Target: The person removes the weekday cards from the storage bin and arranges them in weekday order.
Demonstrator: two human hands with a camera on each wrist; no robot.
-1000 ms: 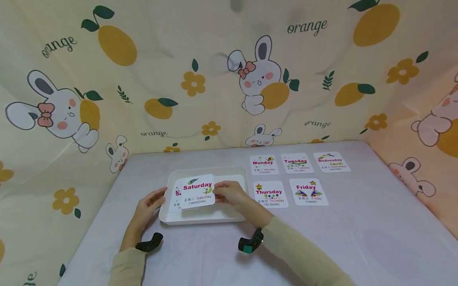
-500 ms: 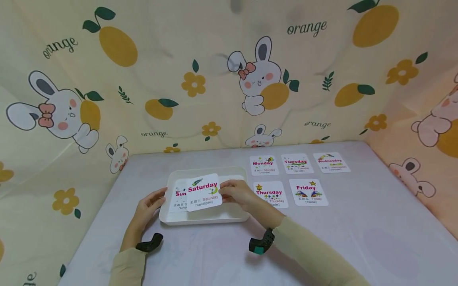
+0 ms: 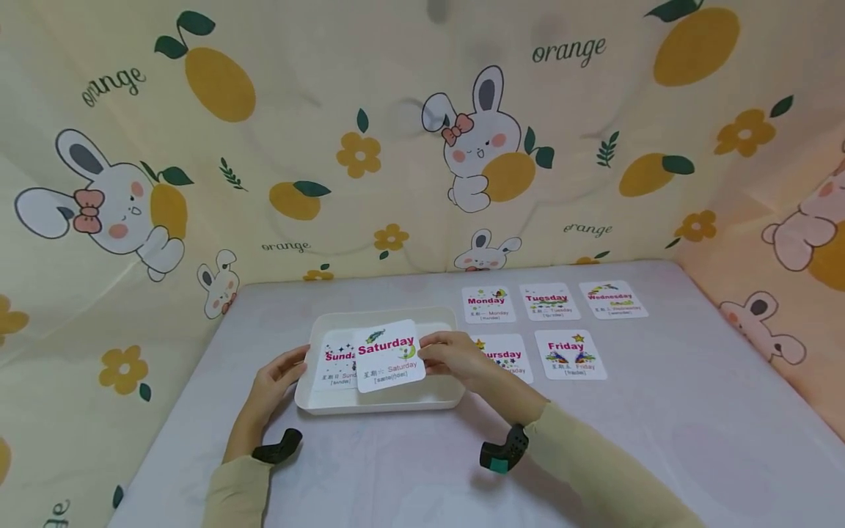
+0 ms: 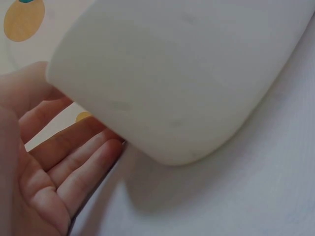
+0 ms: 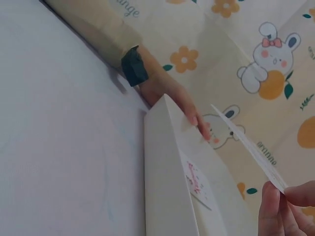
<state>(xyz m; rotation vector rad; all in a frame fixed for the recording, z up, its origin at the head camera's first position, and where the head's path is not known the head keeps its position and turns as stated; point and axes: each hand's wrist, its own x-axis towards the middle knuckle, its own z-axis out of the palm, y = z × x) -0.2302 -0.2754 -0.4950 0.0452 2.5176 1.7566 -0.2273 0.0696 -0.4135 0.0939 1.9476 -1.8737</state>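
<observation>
In the head view my right hand (image 3: 452,358) pinches the Saturday card (image 3: 389,357) by its right edge. The card is tilted, raised over the white tray (image 3: 412,405). Seen edge-on in the right wrist view, the card (image 5: 251,150) is between the thumb and fingers. Inside the tray lies the Sunday card (image 3: 335,367), its right part hidden behind the Saturday card. My left hand (image 3: 273,385) rests at the tray's left rim. Its fairly straight fingers (image 4: 81,167) touch the tray wall in the left wrist view.
Right of the tray, the Monday (image 3: 488,305), Tuesday (image 3: 549,302) and Wednesday (image 3: 614,300) cards form a back row. Thursday (image 3: 511,359), partly behind my right hand, and Friday (image 3: 570,355) lie in front. A patterned cloth (image 3: 396,88) hangs behind the table (image 3: 660,411).
My right hand has moved right with the Saturday card, uncovering more of the Sunday card. The hand now covers part of the Thursday card. My left hand has stayed at the tray's rim.
</observation>
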